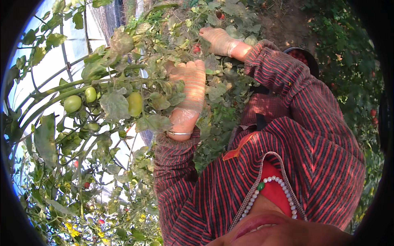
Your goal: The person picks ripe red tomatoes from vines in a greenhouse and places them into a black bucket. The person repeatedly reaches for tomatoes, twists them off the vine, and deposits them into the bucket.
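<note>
My left hand, in a thin striped glove with a bracelet at the wrist, reaches into the leaves of a tomato plant. Its fingers are curled and their tips are hidden, so I cannot tell whether they hold anything. Up and to the right of it, my right hand, in a similar glove, is bent over the foliage, its grip also hidden. A red tomato hangs between the two hands. Another red fruit shows above the right hand. Left of my left hand hang a yellowish-green tomato and green tomatoes.
A dark bucket with red fruit in it stands beyond my right forearm. Thick bent tomato stems cross the left side before white plastic sheeting. Bare soil lies at the top, and more plants grow at the right.
</note>
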Tool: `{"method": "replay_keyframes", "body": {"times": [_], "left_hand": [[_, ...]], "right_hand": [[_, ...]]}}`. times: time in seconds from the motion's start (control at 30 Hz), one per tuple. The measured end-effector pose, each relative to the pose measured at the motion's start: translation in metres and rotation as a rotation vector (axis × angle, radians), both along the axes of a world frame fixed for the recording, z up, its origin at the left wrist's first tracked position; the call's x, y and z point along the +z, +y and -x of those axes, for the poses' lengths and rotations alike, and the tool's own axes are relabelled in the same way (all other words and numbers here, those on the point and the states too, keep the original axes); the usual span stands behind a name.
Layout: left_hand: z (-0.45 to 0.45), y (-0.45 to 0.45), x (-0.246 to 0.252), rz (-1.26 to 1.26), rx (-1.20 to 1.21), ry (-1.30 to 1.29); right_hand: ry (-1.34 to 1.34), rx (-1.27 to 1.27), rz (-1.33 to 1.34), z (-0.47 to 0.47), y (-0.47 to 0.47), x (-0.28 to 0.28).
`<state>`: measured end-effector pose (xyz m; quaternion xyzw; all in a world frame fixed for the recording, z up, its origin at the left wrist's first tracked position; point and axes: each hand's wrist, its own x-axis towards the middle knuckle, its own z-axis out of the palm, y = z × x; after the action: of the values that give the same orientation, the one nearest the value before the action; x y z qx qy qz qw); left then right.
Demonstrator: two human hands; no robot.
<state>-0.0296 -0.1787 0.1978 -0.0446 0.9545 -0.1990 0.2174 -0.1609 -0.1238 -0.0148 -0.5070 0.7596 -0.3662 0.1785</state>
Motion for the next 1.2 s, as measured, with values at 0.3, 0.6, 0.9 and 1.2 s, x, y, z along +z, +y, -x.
{"method": "replay_keyframes", "body": {"times": [0.3, 0.6, 0.9, 1.2], "left_hand": [[0.009, 0.005, 0.009, 0.015, -0.064, 0.008], [0.012, -0.001, 0.01, -0.107, -0.013, -0.034], [0.03, -0.025, -0.033, -0.189, -0.083, 0.203], [0.044, -0.014, 0.002, -0.255, 0.204, 0.022]], "right_hand": [[-0.041, 0.237, -0.325, 0.057, 0.006, 0.056], [-0.231, 0.378, -0.581, 0.1, -0.002, 0.134], [-0.561, 0.455, -0.121, 0.096, 0.007, -0.03], [-1.289, 0.237, 0.129, 0.041, 0.019, -0.005]]}}
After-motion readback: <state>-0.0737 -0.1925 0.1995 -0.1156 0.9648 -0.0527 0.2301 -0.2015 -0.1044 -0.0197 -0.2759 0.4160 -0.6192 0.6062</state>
